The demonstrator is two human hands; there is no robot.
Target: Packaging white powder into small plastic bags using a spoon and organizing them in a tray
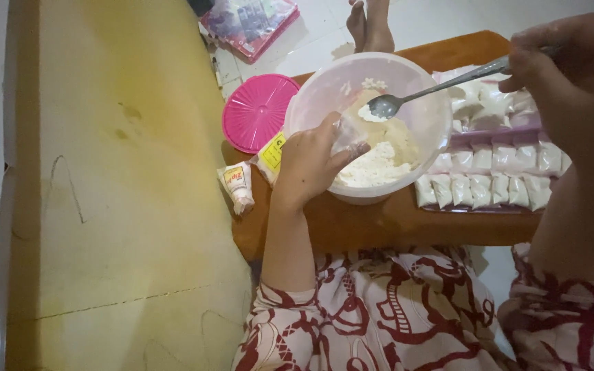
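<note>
Left hand (309,161) is curled narrow around a small clear plastic pouch (347,137), held at the near rim of the translucent round tub (426,130); right hand (572,65) is closed around the handle of a metal spoon (434,86), whose bowl carries white powder over the tub. White powder (379,161) fills the lower part of the tub, directly beyond the left fingers. Just left of the left hand lie a yellow-labelled packet (271,154) and a small white sachet with a red-and-yellow label (237,184); beyond them a pink round lid (259,111) leans at the board edge. Below the right hand, filled white pouches (489,172) lie in rows. All rest on a brown wooden board (372,223), whose near edge borders the patterned lap. Open yellow floor (118,206) extends well left of the left hand.
</note>
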